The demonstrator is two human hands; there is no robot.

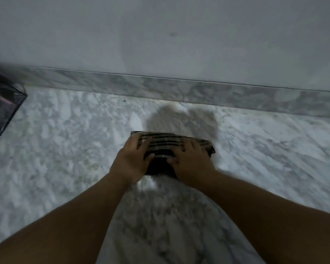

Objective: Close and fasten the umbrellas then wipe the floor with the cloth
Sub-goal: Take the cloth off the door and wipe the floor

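A dark plaid cloth, folded into a pad, lies on the marble floor a short way from the wall. My left hand presses flat on its left part with the fingers spread. On the right part rests my right hand, also flat, fingers forward. Both arms reach down from the bottom of the view. No umbrella can be told for sure in this view.
A marble skirting runs along the foot of the pale wall just beyond the cloth. A dark object with a coloured edge stands at the far left. The picture is blurred.
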